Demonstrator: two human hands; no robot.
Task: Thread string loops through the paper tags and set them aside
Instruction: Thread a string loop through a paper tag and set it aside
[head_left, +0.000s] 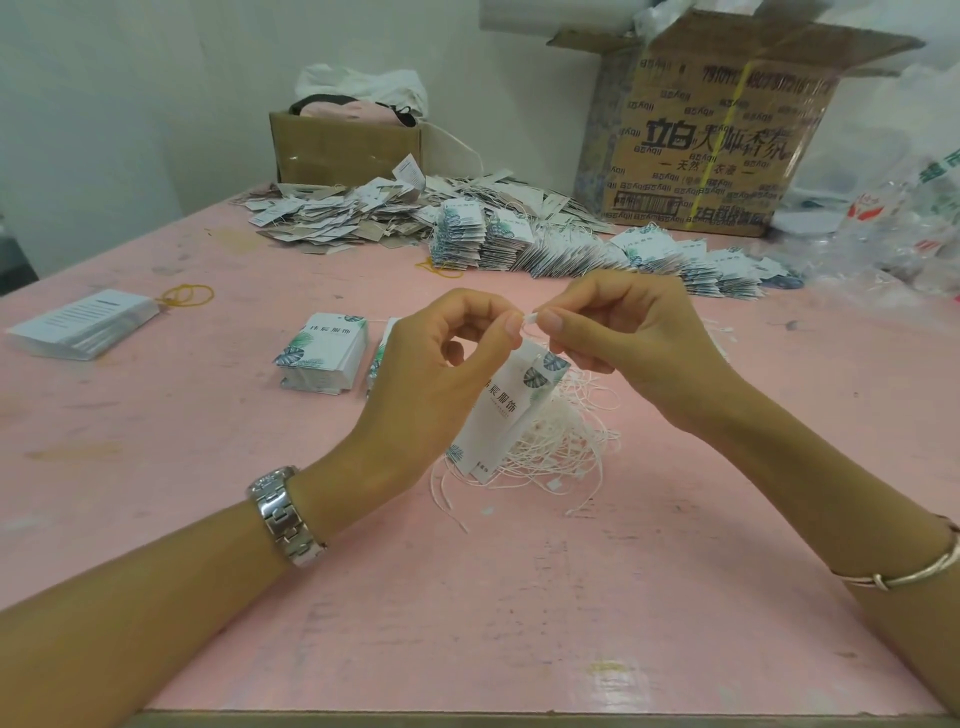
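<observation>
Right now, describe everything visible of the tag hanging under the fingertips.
The tag is a long white paper card, seemingly two cards layered together. Dark printed characters run down its face, and there are teal leaf prints at the upper and lower corners. It hangs tilted, its top toward the right, over the loose string pile. Its top hangs just under a small white clasp, which the left hand and right hand pinch between their fingertips.

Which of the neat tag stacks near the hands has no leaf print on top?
The stack at the far left, beside the yellow rubber bands: its top shows only text lines; the stack by the left hand bears leaves.
</observation>
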